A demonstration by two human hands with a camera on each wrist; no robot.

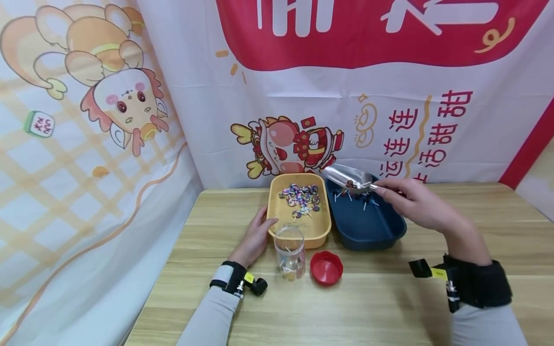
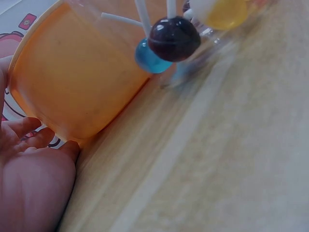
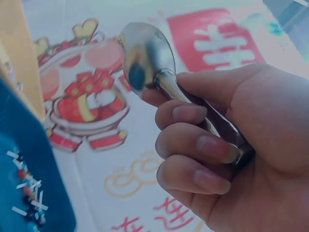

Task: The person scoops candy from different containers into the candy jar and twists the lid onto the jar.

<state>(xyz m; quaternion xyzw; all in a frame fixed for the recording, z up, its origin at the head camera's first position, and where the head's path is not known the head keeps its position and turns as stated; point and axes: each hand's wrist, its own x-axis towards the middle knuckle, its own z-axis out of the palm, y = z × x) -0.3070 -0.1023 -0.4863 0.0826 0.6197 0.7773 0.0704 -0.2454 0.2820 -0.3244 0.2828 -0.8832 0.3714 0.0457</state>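
Observation:
My left hand (image 1: 253,239) holds the left side of a yellow plastic tray (image 1: 318,225), thumb over the rim and fingers against the outer wall. Striped lollipops (image 1: 301,196) lie in it. My right hand (image 1: 417,204) grips the handle of a metal scoop (image 3: 147,58), raised over the back of a dark blue tray (image 1: 370,230). In the head view, a few dark lollipops (image 1: 350,184) show in the scoop's bowl. More lollipops (image 3: 30,193) with white sticks lie in the blue tray.
A clear jar (image 1: 289,247) with several lollipops (image 2: 175,39) inside stands before the yellow tray. To its right lies a red scalloped lid (image 1: 326,269). A printed cloth (image 1: 207,120) hangs behind the wooden table (image 1: 368,298), another on the left.

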